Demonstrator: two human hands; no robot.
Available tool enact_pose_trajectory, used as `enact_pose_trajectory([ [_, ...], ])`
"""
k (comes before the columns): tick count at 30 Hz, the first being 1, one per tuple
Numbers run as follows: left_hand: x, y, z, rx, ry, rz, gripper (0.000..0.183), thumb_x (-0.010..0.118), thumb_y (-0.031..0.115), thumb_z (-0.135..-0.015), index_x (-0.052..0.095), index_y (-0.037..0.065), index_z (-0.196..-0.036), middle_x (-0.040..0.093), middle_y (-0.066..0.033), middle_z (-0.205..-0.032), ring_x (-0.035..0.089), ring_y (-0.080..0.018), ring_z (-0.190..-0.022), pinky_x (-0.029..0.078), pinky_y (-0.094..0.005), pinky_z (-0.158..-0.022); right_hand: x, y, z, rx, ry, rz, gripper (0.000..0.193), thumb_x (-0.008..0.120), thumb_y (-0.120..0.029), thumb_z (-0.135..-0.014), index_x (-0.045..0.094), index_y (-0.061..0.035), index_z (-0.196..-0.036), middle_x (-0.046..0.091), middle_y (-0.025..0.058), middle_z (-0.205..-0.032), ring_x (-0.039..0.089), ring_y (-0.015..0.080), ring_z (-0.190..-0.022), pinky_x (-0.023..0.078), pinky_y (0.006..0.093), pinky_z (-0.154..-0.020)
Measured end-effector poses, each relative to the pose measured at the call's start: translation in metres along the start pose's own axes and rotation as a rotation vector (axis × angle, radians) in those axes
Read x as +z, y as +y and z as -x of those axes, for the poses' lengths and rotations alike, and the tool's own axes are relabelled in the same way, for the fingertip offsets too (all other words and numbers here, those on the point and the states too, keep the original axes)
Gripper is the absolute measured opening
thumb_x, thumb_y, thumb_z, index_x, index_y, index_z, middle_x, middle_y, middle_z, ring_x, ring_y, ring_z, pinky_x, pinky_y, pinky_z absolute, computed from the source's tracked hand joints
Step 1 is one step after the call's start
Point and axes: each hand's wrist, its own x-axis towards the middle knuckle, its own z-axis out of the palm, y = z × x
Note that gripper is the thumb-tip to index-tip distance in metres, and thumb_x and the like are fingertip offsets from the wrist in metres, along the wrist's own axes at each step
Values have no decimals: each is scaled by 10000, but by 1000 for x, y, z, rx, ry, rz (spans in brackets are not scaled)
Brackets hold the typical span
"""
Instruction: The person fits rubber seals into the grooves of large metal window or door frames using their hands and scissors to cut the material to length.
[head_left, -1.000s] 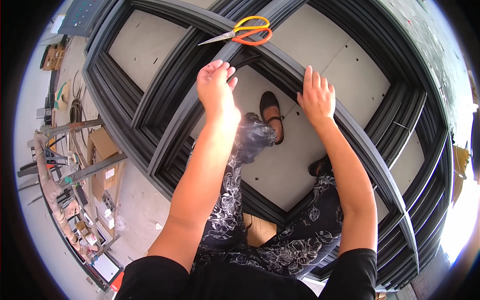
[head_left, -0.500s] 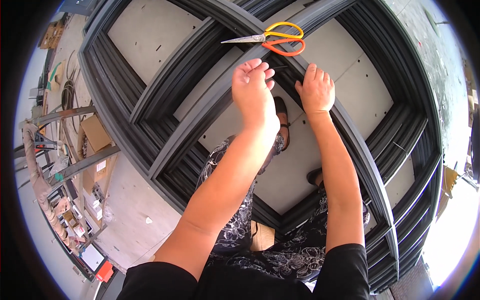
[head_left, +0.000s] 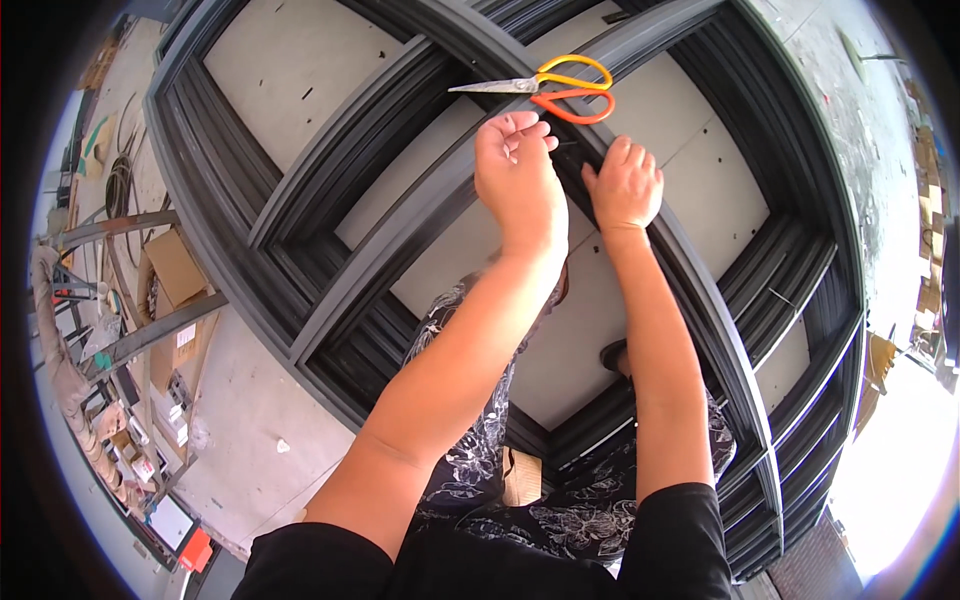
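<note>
A stack of dark grey metal frames (head_left: 425, 205) surrounds my legs, its bars crossing in front of me. My left hand (head_left: 522, 185) is closed above the crossing bars, fingers curled in toward the thumb. A short thin black piece (head_left: 566, 144) shows beside its fingertips; whether they pinch it cannot be made out. My right hand (head_left: 627, 187) grips the bar on the right, thumb on its inner side and fingers over the top. Just beyond both hands, scissors (head_left: 540, 88) with one yellow and one orange handle lie across the frame corner, blades pointing left.
On the left stands a metal rack (head_left: 150, 330) with a cardboard box (head_left: 178, 268) and mixed items. A coiled cable (head_left: 120, 185) lies behind it on the floor. A small cardboard piece (head_left: 522, 478) is between my legs. More stacked bars (head_left: 800, 400) extend at the right.
My left hand has shifted slightly right, with its wrist turned. My right hand stays on the bar. One foot is now mostly hidden behind my left forearm. The view has shifted slightly.
</note>
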Motion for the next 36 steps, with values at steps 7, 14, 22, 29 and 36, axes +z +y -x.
enact_pose_trajectory([
  [7,0,-23,-8,179,-46,-69,154,537,6,-909,598,67,-1037,663,-49,-976,636,-129,-837,482,-256,-732,-5,-18,3,76,45,-77,409,652,-211,-824,578,-37,-1187,623,76,-950,630,239,-898,497,379,-824],
  [14,3,-29,-8,100,-91,-157,169,526,23,-895,601,63,-1041,671,-49,-1000,641,-122,-845,488,-258,-741,-37,62,48,97,-275,-177,308,743,-260,-832,542,-109,-1011,663,90,-1007,654,270,-1020,520,416,-862],
  [22,6,-35,-12,132,-134,-188,145,545,24,-890,616,71,-1007,677,-23,-932,640,-101,-778,472,-234,-687,-68,215,159,134,-487,-206,458,810,-274,-753,593,-53,-1091,639,140,-1039,609,332,-1052,508,424,-901],
  [29,12,-54,-14,150,-318,-279,103,608,60,-915,636,77,-1012,691,-44,-907,662,-126,-768,500,-257,-659,-66,205,159,290,-517,-153,343,824,-252,-733,665,-46,-958,677,156,-1018,660,339,-1013,565,427,-840],
  [36,2,-90,26,204,-613,-751,121,603,95,-930,637,65,-1042,658,1,-917,633,-80,-781,496,-238,-656,-83,165,175,177,-189,-49,150,571,-165,-881,693,-85,-919,684,97,-997,654,255,-966,512,390,-804],
])
